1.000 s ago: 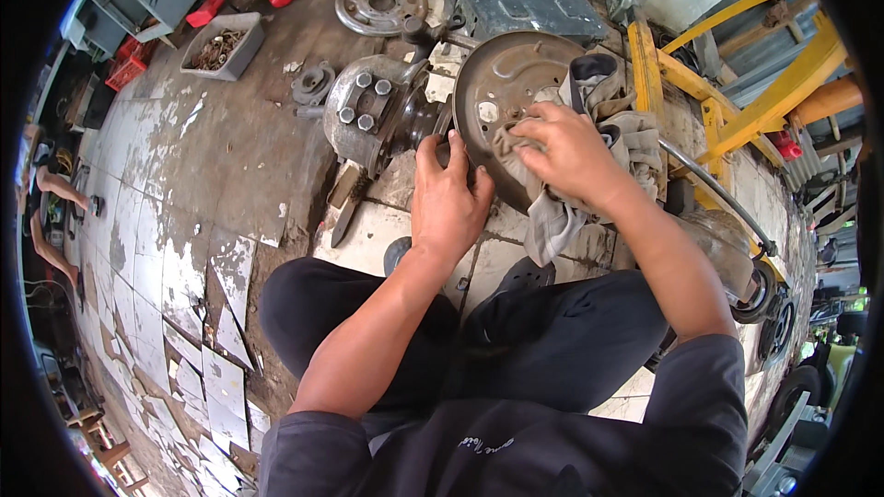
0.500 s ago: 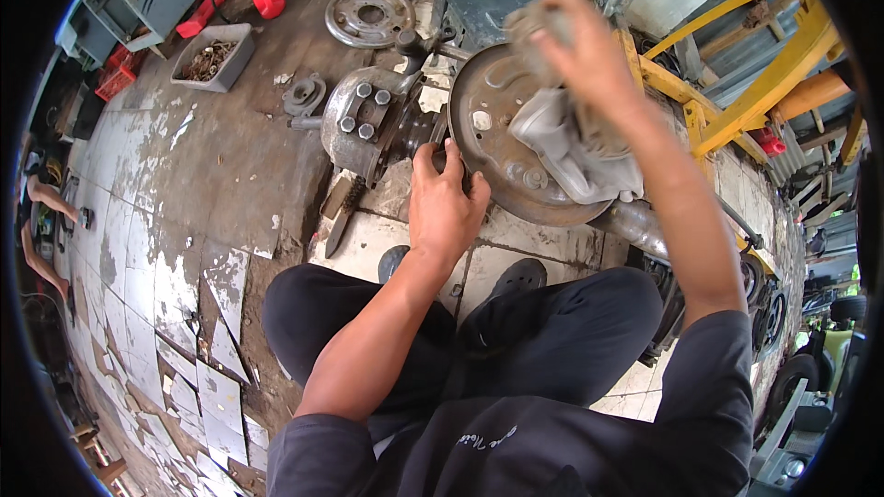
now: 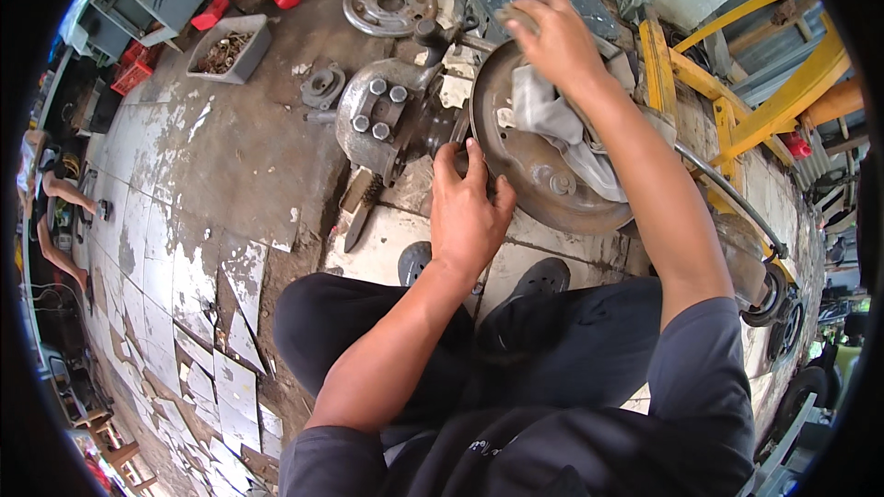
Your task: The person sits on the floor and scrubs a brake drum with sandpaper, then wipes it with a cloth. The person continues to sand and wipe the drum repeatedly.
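A large round brown metal plate (image 3: pixel 516 166), like a brake backing plate, stands tilted before me. My left hand (image 3: pixel 470 216) grips its near left rim, thumb and fingers closed round the edge. At the plate's far edge my right hand (image 3: pixel 560 44) is closed on a small brownish piece (image 3: pixel 512 20) that I cannot make out, mostly hidden by the fingers. A grey rag (image 3: pixel 562 133) drapes over the plate's middle and right side, below my right hand. Left of the plate sits a heavy metal housing (image 3: pixel 373 115) with several large bolts.
A wire brush (image 3: pixel 361 207) lies near the housing. Beyond are a round flange (image 3: pixel 324 86), a wheel disc (image 3: pixel 390 3) and a grey bin (image 3: pixel 230 48) of small parts. A yellow frame (image 3: pixel 727 120) stands at right. Another person's limbs (image 3: pixel 66 193) show at far left.
My right hand has moved left and farther away, to the plate's far edge. My left hand keeps its hold on the rim. The whole view has shifted slightly.
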Tool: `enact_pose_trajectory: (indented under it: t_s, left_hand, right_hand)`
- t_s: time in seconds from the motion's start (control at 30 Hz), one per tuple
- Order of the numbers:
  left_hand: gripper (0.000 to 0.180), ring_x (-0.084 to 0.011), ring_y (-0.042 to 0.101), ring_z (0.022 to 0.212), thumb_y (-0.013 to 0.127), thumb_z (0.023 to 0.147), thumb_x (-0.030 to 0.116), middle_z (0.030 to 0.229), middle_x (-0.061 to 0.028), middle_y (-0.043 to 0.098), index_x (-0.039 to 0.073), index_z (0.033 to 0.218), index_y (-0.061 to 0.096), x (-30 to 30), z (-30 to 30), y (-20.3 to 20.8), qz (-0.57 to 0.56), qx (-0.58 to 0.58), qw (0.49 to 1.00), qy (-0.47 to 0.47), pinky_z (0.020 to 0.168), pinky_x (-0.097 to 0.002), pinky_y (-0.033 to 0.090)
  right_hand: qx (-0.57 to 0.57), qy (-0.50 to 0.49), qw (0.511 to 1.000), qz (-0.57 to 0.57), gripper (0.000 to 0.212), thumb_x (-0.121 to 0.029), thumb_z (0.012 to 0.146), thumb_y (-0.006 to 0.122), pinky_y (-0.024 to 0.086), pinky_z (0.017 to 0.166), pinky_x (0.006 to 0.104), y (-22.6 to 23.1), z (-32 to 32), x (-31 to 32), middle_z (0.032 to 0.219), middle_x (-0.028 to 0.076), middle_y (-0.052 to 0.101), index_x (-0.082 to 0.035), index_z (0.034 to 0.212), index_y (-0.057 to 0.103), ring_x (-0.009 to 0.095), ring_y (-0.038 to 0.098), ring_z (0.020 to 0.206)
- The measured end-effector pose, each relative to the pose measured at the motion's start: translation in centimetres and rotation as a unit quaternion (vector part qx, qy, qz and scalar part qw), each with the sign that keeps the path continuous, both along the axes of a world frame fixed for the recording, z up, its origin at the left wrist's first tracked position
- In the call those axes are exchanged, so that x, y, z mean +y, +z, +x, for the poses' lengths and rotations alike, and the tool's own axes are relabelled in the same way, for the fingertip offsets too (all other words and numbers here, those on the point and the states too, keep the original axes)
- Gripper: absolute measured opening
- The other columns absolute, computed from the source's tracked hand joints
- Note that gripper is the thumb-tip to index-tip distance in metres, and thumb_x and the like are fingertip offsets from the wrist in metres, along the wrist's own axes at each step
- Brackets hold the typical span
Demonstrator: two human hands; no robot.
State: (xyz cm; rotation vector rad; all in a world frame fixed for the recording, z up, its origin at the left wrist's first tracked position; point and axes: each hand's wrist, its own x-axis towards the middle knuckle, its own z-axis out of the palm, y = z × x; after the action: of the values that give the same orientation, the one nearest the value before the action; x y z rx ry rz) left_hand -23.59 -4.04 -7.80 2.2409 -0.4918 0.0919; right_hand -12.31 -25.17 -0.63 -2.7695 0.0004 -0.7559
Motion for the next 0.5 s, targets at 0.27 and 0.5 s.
enact_pose_trajectory:
  t_s: [0.27,0.5]
  left_hand:
    - [0.06,-0.0453,0.049,0.124,0.06,0.091,0.024,0.139,-0.0315,0.04,-0.007,0.141,0.048,0.1,0.3,0.4,0.017,0.011,1.0,-0.012,0.103,-0.0449,0.045]
    - [0.06,-0.0467,0.049,0.124,0.062,0.09,0.023,0.139,-0.0329,0.039,-0.007,0.139,0.05,-0.1,0.0,0.6,-0.006,0.015,1.0,-0.012,0.103,-0.0458,0.045]
  right_hand:
    - [0.164,0.191,0.968,0.016,0.028,-0.014,0.093,0.061,0.043,0.109,0.0419,-2.5,-5.0,-3.5,0.141,0.013,0.056,-0.01,0.121,0.069,0.034,0.054,0.129]
    - [0.261,0.063,0.963,-0.009,0.029,-0.006,0.089,0.062,0.046,0.105,0.0421,3.3,-7.9,-5.3,0.129,0.016,0.063,-0.008,0.116,0.07,0.034,0.059,0.122]
